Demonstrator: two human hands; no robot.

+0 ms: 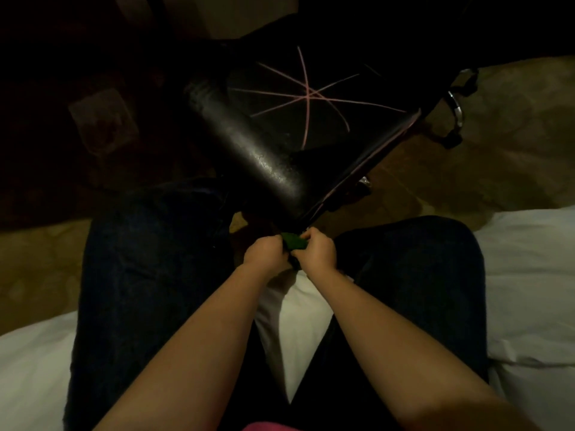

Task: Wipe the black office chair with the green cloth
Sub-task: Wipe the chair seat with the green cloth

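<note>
Hands meet on the green cloth, right at the near corner of the black office chair.

The person sits on the edge of a white bed, knees apart in dark trousers, both bare forearms stretched forward. The left hand and the right hand are side by side. Each grip is closed tight, fingers curled round the bunched cloth, which shows as a small green wad between the knuckles. In this dim light I cannot tell whether the cloth touches the chair. Thin pink lines cross on the chair's dark surface, and a patterned carpet lies beneath it.
</note>
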